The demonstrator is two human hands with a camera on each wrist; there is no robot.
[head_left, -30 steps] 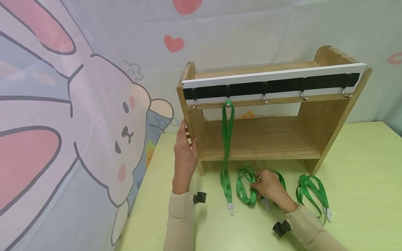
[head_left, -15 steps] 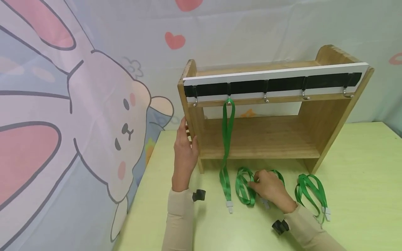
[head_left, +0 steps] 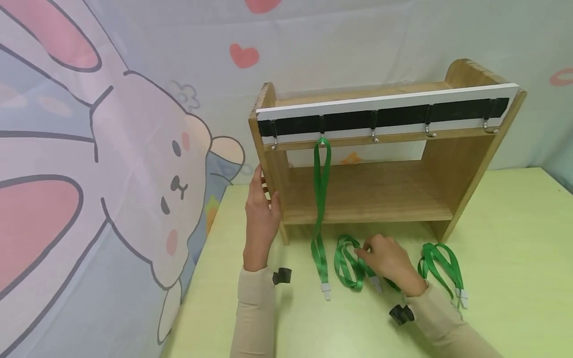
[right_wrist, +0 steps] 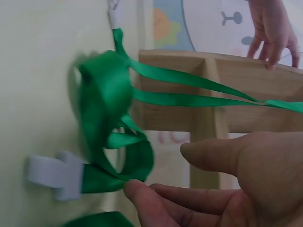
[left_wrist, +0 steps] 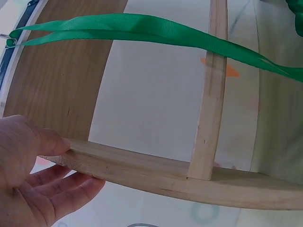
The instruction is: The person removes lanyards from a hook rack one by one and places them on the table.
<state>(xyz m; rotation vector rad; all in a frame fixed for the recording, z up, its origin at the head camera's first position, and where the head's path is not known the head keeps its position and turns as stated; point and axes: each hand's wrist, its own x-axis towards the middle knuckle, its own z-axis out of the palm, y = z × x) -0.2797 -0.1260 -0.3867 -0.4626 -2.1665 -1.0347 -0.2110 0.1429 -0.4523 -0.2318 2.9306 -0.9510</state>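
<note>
My left hand (head_left: pixel 261 219) grips the left side panel of a wooden shelf (head_left: pixel 367 191); in the left wrist view the thumb lies on the panel's inner side, fingers on the outer. One green lanyard (head_left: pixel 320 199) hangs from the second hook from the left. My right hand (head_left: pixel 388 261) is at a green lanyard whose white clip (head_left: pixel 376 284) shows beside it. In the right wrist view its thumb stands apart from the index finger, which touches the green strap (right_wrist: pixel 106 182). A coiled green lanyard (head_left: pixel 343 278) lies just left of that hand, another folded lanyard (head_left: pixel 449 263) to the right.
A white rail with a black strip (head_left: pixel 349 120) crosses the shelf's front and carries several metal hooks (head_left: pixel 375 136). The shelf stands on a pale yellow-green table (head_left: pixel 506 248). Behind hangs a cloth (head_left: pixel 147 174) printed with a rabbit.
My right hand has shifted slightly, and the thumb has lifted from the straps. The lanyard loop seen above that hand now shows below it. The left hand stays on the shelf panel.
</note>
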